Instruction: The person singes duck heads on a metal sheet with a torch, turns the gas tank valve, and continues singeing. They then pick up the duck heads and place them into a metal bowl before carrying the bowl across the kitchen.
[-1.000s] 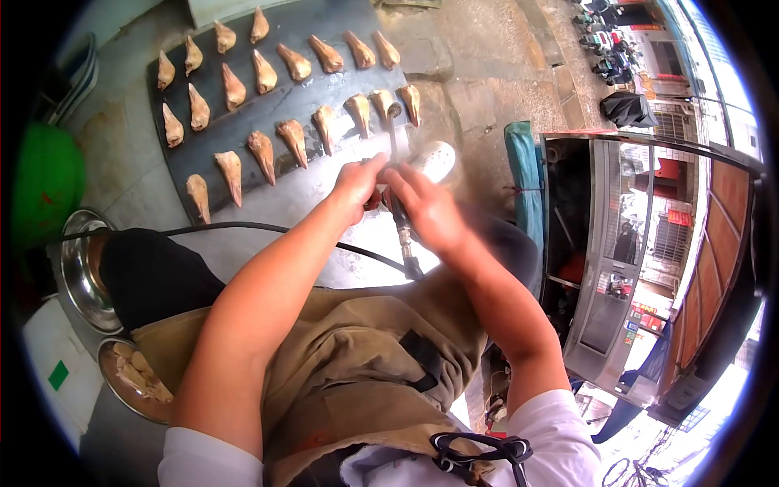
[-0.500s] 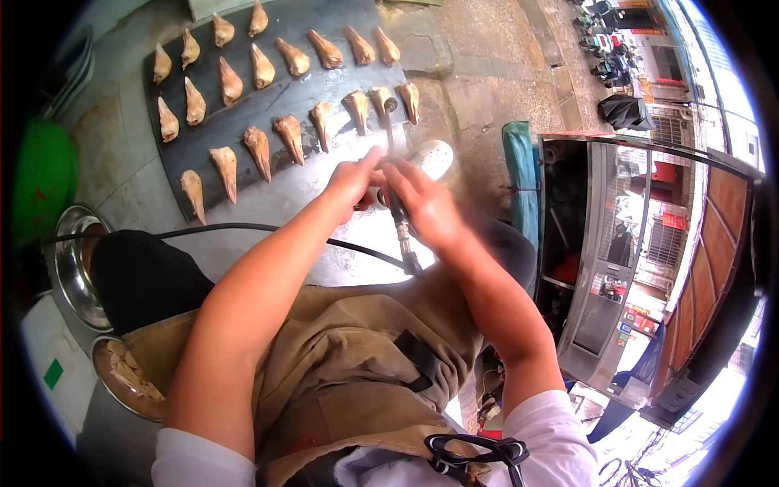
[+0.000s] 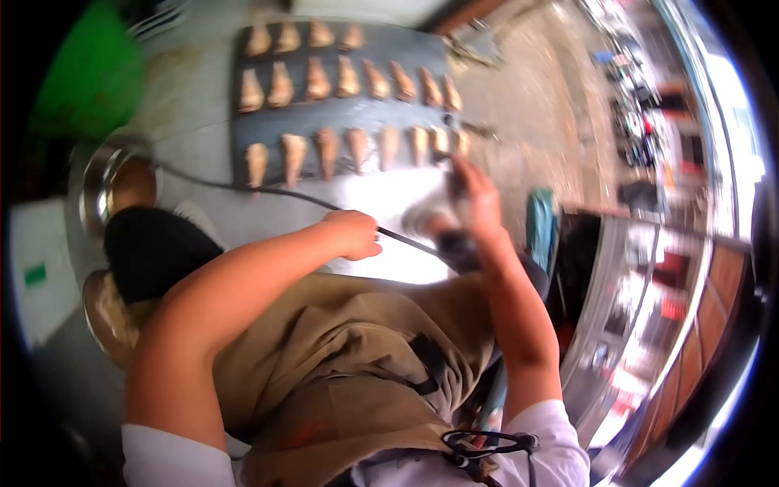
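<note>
Tapered pieces (image 3: 317, 79), pale tan and pinkish, lie apart from one another in three rows on a dark board (image 3: 410, 50) ahead of the person; the farthest row is the shortest, with four pieces at its left. At the far left are a bright green container (image 3: 89, 73) and a white box (image 3: 36, 304) with a green patch; a shiny metal basin (image 3: 92, 195) sits beside a knee in black cloth, and a smaller bowl (image 3: 91, 304) of pale contents is nearer, partly hidden by the leg and arm. A black hose (image 3: 300, 195) runs rightward from the basin, past the board's near edge and across the left hand (image 3: 353, 234); this hand is loosely curled, its fingers bent downward, and I cannot tell whether they grip the hose or only pass over it. Below, a brown apron (image 3: 349, 390) covers the lap; farther right, the right hand (image 3: 480, 199), smeared by motion, has its fingers closed round a dark torch-like tool (image 3: 457, 180), with its upper end near the right end of the nearest row. Right of that hand stands a teal bundle (image 3: 539, 223), close against a metal-framed cabinet (image 3: 604, 288); parked motorbikes (image 3: 637, 130) line the street beyond.
</note>
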Demonstrator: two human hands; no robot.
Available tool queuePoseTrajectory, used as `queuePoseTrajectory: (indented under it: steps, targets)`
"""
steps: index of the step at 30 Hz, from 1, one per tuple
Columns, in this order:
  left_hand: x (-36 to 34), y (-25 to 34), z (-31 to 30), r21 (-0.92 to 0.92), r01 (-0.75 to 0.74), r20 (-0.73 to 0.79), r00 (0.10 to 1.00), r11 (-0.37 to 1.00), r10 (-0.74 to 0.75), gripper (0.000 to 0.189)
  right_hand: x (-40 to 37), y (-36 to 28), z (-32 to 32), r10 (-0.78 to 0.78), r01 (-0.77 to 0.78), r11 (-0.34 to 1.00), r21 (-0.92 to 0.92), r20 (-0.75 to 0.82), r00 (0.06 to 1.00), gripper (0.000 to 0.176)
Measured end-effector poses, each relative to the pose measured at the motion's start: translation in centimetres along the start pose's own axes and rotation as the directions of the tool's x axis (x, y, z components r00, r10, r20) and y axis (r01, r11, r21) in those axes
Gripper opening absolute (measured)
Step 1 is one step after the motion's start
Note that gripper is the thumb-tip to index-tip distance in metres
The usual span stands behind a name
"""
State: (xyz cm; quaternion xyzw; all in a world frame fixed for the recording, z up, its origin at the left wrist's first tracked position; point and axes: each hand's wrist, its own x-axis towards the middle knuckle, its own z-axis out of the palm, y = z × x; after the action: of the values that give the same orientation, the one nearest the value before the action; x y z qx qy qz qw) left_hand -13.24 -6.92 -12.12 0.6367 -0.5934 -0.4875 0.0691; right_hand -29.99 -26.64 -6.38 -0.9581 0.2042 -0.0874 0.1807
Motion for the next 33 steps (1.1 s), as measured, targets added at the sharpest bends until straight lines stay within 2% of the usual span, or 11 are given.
queuePoseTrajectory:
  steps: [4,8,12,14,17,19,20,22,25,27,33]
  targets:
    - [-4.7,-1.7,-2.2,-0.099,-0.103,-0.570,0.821,0.990,0.028,0.049,8.2,-10.7,-2.1,-0.264,0.274,0.962,0.014,-0.224,0.938,0.027]
    - [-9.5,-2.7,-5.9,-0.299,-0.328,-0.575,0.812,0.896,0.105,0.067,17.0,-23.3,-3.8,-0.245,0.250,0.929,0.271,-0.053,0.968,0.023]
    - [-17.4,-3.6,-7.9,-0.596,-0.408,-0.525,0.850,0.692,0.049,0.038,27.5,-31.7,-2.4,-0.426,0.372,0.872,0.320,0.120,0.896,0.025]
    - [-17.9,-4.5,-6.1,-0.579,-0.589,-0.732,0.680,0.564,-0.041,0.036,31.6,-36.7,-1.0,-0.404,0.287,0.880,0.378,0.277,0.872,0.027]
    - [-19.3,-4.5,-6.2,-0.660,-0.503,-0.689,0.701,0.559,-0.184,0.032,36.2,-41.4,3.6,-0.302,0.176,0.936,0.304,0.439,0.846,0.024]
    - [-20.0,-4.0,-6.9,-0.473,-0.679,-0.821,0.571,0.562,-0.001,0.031,38.2,-43.2,7.8,-0.293,0.155,0.945,0.289,0.531,0.796,0.018]
    - [-21.2,-3.5,-7.7,-0.728,-0.594,-0.654,0.752,0.343,-0.086,0.034,38.7,-43.6,9.3,-0.350,0.137,0.917,0.375,0.587,0.730,0.016]
    - [-21.2,-2.6,-8.9,-0.780,-0.561,-0.610,0.779,0.277,-0.142,0.045,39.2,-45.3,12.2,-0.271,0.140,0.957,0.254,0.610,0.745,0.017]
    - [-21.0,-2.7,-10.6,-0.797,-0.470,-0.536,0.840,0.380,-0.087,0.029,40.4,-46.0,14.5,-0.251,0.080,0.960,0.269,0.696,0.673,0.017]
    - [-20.4,-2.9,-11.3,-0.908,-0.399,-0.417,0.894,0.132,-0.166,0.032,40.6,-46.7,15.5,-0.241,0.094,0.966,0.241,0.710,0.661,0.017]
    - [-20.8,-4.3,-13.1,-0.891,-0.454,-0.441,0.870,-0.010,-0.221,0.045,42.3,-47.2,17.9,-0.187,0.135,0.982,0.131,0.748,0.637,0.019]
